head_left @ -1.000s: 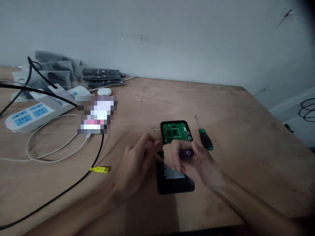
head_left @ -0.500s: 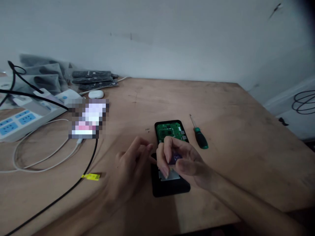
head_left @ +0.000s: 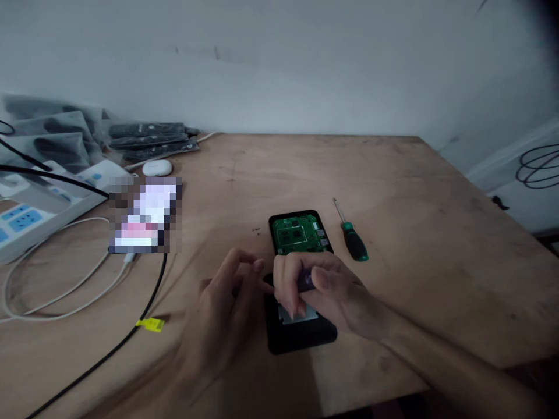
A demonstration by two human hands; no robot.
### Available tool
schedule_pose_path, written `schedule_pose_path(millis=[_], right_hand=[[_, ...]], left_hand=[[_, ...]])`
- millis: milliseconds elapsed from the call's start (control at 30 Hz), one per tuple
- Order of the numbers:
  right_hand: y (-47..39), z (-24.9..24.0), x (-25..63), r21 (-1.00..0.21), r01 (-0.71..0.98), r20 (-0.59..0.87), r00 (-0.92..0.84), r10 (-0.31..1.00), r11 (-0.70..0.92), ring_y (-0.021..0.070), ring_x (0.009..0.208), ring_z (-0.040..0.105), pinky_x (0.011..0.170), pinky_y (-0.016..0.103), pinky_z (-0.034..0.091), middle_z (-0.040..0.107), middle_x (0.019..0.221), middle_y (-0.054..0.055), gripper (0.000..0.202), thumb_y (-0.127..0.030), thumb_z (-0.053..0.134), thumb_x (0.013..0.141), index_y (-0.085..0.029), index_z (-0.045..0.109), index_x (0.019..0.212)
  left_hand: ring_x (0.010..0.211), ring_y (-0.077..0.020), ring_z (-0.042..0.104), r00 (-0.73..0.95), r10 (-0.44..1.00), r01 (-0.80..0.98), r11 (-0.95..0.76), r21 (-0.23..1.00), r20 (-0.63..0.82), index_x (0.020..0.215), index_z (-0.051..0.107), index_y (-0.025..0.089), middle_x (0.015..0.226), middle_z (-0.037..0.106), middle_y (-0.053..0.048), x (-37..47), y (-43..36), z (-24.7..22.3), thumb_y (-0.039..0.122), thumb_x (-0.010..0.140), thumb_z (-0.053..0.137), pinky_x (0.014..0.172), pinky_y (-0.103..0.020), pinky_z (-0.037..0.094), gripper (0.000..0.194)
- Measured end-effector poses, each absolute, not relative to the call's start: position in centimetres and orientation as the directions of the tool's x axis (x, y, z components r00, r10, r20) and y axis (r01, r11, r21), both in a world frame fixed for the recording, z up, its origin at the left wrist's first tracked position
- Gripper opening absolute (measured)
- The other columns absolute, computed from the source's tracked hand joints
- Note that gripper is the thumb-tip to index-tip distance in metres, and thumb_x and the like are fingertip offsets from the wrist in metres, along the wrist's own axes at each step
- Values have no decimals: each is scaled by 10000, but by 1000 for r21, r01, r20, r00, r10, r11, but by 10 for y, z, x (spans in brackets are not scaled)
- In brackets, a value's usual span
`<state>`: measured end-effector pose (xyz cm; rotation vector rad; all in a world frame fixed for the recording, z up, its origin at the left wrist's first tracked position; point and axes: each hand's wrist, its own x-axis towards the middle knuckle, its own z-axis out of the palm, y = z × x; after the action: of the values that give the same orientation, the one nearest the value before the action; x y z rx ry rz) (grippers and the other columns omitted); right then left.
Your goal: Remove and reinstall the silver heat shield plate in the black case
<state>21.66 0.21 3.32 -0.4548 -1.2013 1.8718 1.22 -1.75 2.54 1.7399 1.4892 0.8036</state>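
Observation:
A black plastic case half (head_left: 301,343) with a silvery plate (head_left: 301,314) inside lies in front of me. Behind it lies another black half holding a green circuit board (head_left: 299,233). Over the near half, my right hand (head_left: 323,291) is closed around a small, dark purple, shiny object (head_left: 306,280), mostly covered by the fingers. My left hand (head_left: 227,308) is beside the left edge of the near half, fingers bent and apart; one finger reaches to that edge. Nothing shows in it. To the right rests a green-and-black screwdriver (head_left: 354,241).
Several tiny dark bits (head_left: 256,231) lie left of the board. At left are a blurred-out phone (head_left: 146,215) with a white cable, a black cable (head_left: 109,352) with a yellow tag, a white power strip (head_left: 43,224), a white earbud case (head_left: 158,168) and bagged dark items (head_left: 151,139).
The view has shifted slightly, moving the left-side things further left. My right hand has lowered a little and turned over the near case half, still holding the purple object. My left hand stays beside it.

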Motion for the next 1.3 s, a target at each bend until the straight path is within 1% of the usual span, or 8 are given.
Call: schedule_pose_path(millis=[267,400,533,667,800,967,1167,1300], right_hand=[[1,32,219,-848,-479,125,-596,793,-226,171,757,552,730,326,419,636,872,33,266,-404,761,1017,-196,624,923],[0,31,220,-845,-459,77,-610,789,-273,141,690,457,675,302,364,549,806,-17,293,-445,785,1003,-201,623,995],[1,34,219,-868,-458,140,-595,792,-191,149,669,462,679,323,354,537,775,1,473,-593,537,1116,-165,688,982],[2,33,217,-858,-492,195,-577,793,-147,180,730,520,719,342,413,593,816,61,608,-520,360,1173,-138,738,890],[1,34,217,-869,-466,152,-567,809,-164,202,809,556,808,365,451,628,832,59,465,-508,539,1121,-171,713,852],[-1,38,217,-846,-479,119,-597,793,-233,172,831,543,791,322,445,622,914,40,267,-408,785,1001,-182,664,928],[0,35,218,-811,-487,71,-632,772,-325,125,735,478,663,262,370,585,885,-11,349,-267,873,930,-219,530,974],[2,30,220,-845,-451,62,-616,786,-287,122,661,384,625,281,295,503,777,-40,370,-474,821,976,-214,559,996]], left_hand=[[530,-132,693,168,985,565,-130,814,41,1112,665,264,704,792,64,12,-17,26,405,1124,542,485,-207,448,187],[450,-121,586,214,970,564,-222,795,119,1115,639,259,605,725,76,9,-18,24,366,1123,537,454,-212,391,148],[497,-126,622,250,960,553,-251,794,129,1120,611,257,645,748,66,9,-19,23,300,1112,531,497,-217,439,92],[488,-110,628,242,965,545,-219,809,98,1112,598,261,643,744,80,10,-19,21,290,1116,529,470,-208,406,75],[474,-103,625,233,968,565,-209,798,89,1145,609,267,643,735,86,7,-19,17,320,1126,530,468,-214,396,97],[578,-110,701,238,968,571,-204,795,78,1160,614,276,738,780,77,5,-20,17,311,1121,540,537,-201,474,90],[623,-132,723,266,958,537,-241,808,109,1126,621,250,756,777,44,9,-18,21,284,1109,534,571,-206,523,94],[548,-122,667,261,956,543,-258,799,131,1140,616,257,698,747,56,9,-18,19,311,1132,516,517,-203,466,114]])
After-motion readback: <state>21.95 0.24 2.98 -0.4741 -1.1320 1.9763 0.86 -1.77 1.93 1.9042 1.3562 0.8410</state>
